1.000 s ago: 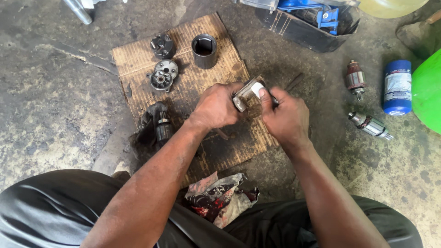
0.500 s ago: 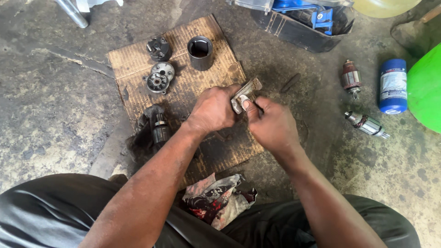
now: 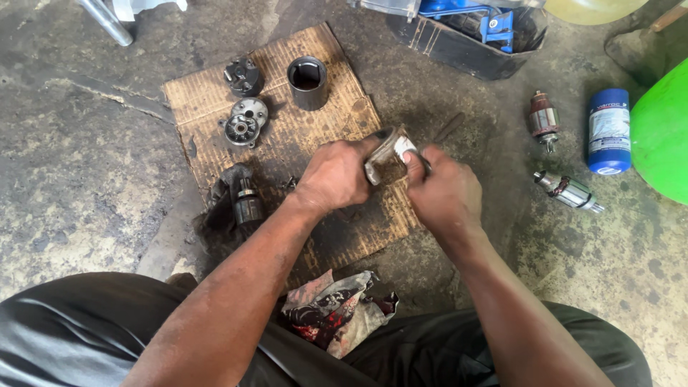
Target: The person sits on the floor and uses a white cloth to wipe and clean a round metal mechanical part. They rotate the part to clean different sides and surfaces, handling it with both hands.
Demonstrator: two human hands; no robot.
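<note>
My left hand [image 3: 337, 175] grips a small grey metal part [image 3: 385, 156] above a worn cardboard sheet [image 3: 208, 100]. My right hand [image 3: 444, 190] presses against the part's right side, thumb on top; something small and white shows at the thumb tip. On the cardboard lie a dark steel cylinder housing [image 3: 307, 82], a black end cap [image 3: 243, 76], a round silver end plate [image 3: 244, 123] and a greasy drive assembly [image 3: 244, 197].
Two motor armatures [image 3: 543, 120] [image 3: 568, 192] lie on the concrete floor at right, beside a blue can [image 3: 608, 132] and a green container [image 3: 663, 132]. A black tray with blue parts [image 3: 473, 36] sits at the top. A dirty rag [image 3: 333, 309] lies between my knees.
My right hand has rubbed back and forth along the metal part: down-left half a second ago, now back at its upper right end. My left hand keeps its grip.
</note>
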